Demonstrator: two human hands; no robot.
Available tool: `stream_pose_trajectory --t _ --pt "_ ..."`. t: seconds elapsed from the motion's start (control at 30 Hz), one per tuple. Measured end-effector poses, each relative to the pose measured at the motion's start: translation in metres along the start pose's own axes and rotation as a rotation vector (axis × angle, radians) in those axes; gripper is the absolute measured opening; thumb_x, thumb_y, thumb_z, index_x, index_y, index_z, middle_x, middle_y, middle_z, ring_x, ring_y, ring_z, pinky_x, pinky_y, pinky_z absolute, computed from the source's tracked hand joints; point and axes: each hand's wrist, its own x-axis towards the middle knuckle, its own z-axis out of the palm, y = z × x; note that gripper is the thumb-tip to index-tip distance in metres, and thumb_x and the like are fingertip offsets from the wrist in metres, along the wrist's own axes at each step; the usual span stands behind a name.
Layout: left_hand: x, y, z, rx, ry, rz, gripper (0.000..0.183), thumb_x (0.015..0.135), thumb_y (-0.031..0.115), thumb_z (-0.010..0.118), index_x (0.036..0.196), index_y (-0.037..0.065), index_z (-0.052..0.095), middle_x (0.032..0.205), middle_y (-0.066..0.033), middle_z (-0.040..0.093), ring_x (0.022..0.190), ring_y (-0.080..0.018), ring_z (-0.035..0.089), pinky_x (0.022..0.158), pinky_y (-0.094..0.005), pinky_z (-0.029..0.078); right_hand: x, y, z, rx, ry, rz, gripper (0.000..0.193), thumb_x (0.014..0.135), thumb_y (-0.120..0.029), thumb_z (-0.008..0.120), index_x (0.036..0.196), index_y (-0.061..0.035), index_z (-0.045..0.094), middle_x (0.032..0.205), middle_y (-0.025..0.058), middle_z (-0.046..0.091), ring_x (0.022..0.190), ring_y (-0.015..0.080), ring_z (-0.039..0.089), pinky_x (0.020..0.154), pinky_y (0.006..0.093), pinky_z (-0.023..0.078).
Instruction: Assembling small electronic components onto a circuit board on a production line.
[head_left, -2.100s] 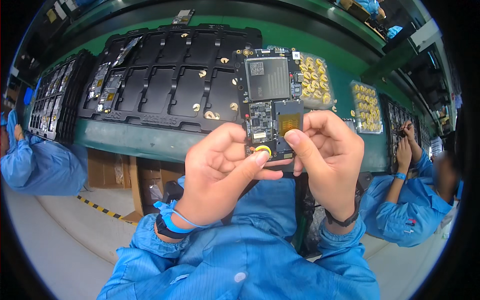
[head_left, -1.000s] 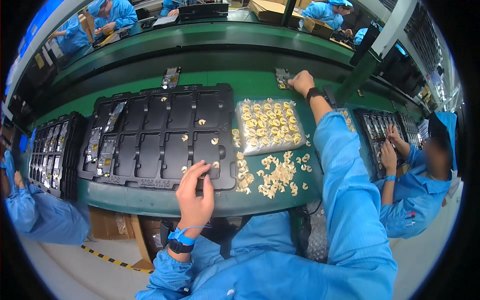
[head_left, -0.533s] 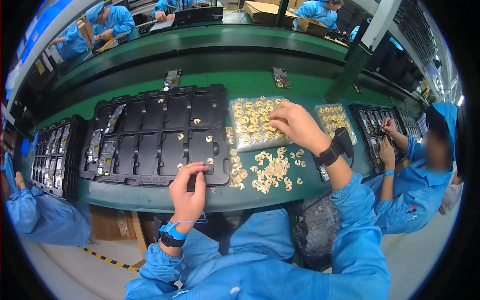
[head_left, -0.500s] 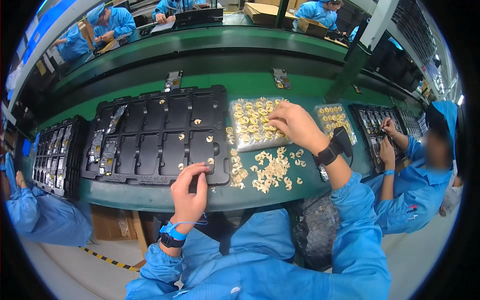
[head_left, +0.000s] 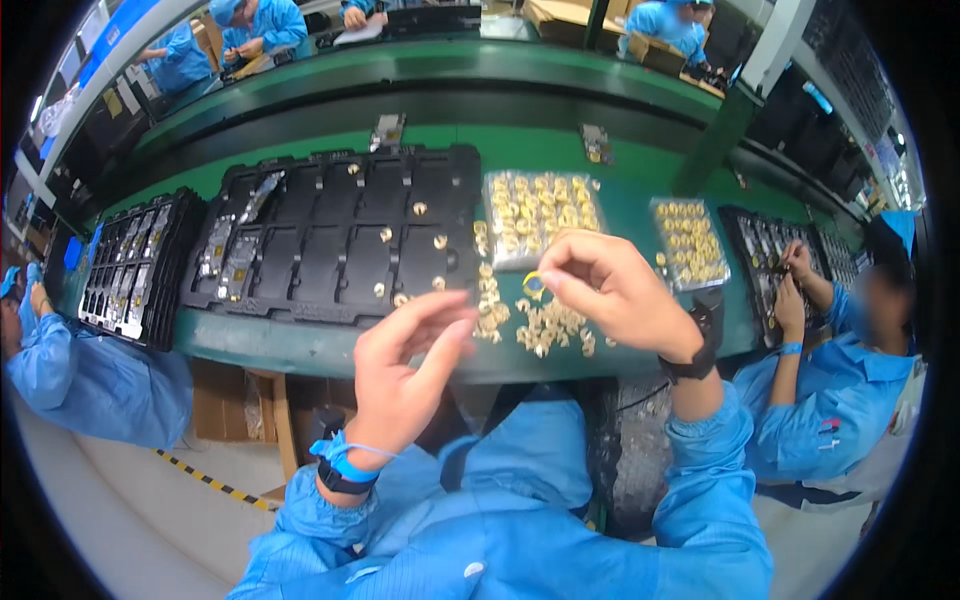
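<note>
My right hand (head_left: 615, 295) pinches a small yellow-rimmed disc (head_left: 535, 285) between thumb and fingertips. It hangs above a loose pile of cream C-shaped pieces (head_left: 555, 325). Just behind the hand stands a clear plastic tray (head_left: 512, 262) with rows of round yellow pieces in it. My left hand (head_left: 405, 365), a little blurred, is open and holds nothing, its fingers pointing right near the front edge of a large black compartment tray (head_left: 320, 270). Several cream pieces lie scattered on that tray, and small circuit boards (head_left: 240, 262) fill part of its left side.
A second clear tray of yellow pieces (head_left: 690, 243) stands to the right. Stacked black trays with boards (head_left: 125, 270) are at the left. Two boards, one of them here (head_left: 597, 143), lie at the back of the green bench (head_left: 520, 140). A co-worker (head_left: 830, 370) works at the right.
My right hand has come away from the clear tray, toward me, carrying the yellow-rimmed disc. My left hand has drawn back from the black tray and spread its fingers. The view has shifted.
</note>
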Motion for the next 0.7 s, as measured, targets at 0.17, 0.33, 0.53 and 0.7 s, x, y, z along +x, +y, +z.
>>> stream_pose_trajectory --t 0.17,0.33,0.53,0.7 --pt "0.004 0.005 0.013 0.279 -0.319 0.145 0.027 0.096 0.001 0.074 0.123 -0.002 0.074 0.1 -0.0112 0.08 0.088 -0.0155 0.077 0.078 -0.0287 0.061 -0.015 -0.03 0.01 -0.206 -0.178 -0.106 0.014 0.098 -0.011 0.069 0.099 0.0022 0.065 0.087 0.0133 0.062 0.078 0.0266 0.063 0.068 0.036 0.049" --pt "-0.008 0.0 0.024 -0.207 -0.174 -0.262 0.017 0.106 0.01 0.066 0.115 -0.004 0.069 0.098 -0.0146 0.079 0.081 -0.0202 0.077 0.068 -0.0297 0.059 -0.036 -0.028 0.021 -0.138 0.034 -0.017 0.015 0.097 -0.013 0.07 0.098 0.0012 0.069 0.086 0.013 0.065 0.075 0.0255 0.065 0.066 0.0368 0.05" --pt "-0.018 -0.008 0.034 -0.208 -0.132 -0.234 0.015 0.108 0.01 0.063 0.116 -0.003 0.066 0.102 -0.0129 0.079 0.086 -0.0192 0.079 0.07 -0.0266 0.059 -0.053 -0.004 0.054 0.107 0.192 0.032 0.011 0.093 -0.009 0.075 0.098 0.0008 0.073 0.084 0.0068 0.064 0.072 0.0134 0.065 0.062 0.0276 0.05" --pt "-0.018 -0.011 0.034 -0.198 -0.13 -0.214 0.016 0.108 0.011 0.062 0.115 -0.003 0.066 0.101 -0.0117 0.078 0.087 -0.0188 0.078 0.07 -0.0272 0.059 -0.051 -0.004 0.059 0.191 0.237 0.121 0.01 0.093 -0.007 0.075 0.098 0.0015 0.073 0.086 0.0057 0.065 0.072 0.0104 0.064 0.063 0.026 0.051"
